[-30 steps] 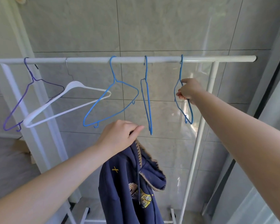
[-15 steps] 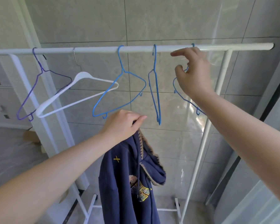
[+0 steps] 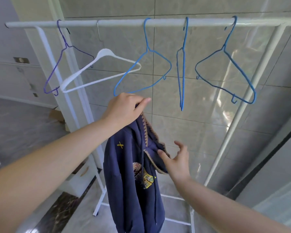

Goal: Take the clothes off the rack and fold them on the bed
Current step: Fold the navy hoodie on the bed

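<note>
The navy hoodie (image 3: pixel 133 174) is pinched at its hood by the left hand (image 3: pixel 124 111), clear of the rack (image 3: pixel 107 24); the right hand (image 3: pixel 176 160), fingers spread, is positioned beside it, apparently for support.

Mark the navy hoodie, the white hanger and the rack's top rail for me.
navy hoodie (image 3: pixel 124 165): head view, on the chest fabric below the yellow cross.
white hanger (image 3: pixel 104 52): head view, on its shoulder peak under the hook.
top rail (image 3: pixel 121 23): head view, on the bare bar between hangers.
</note>
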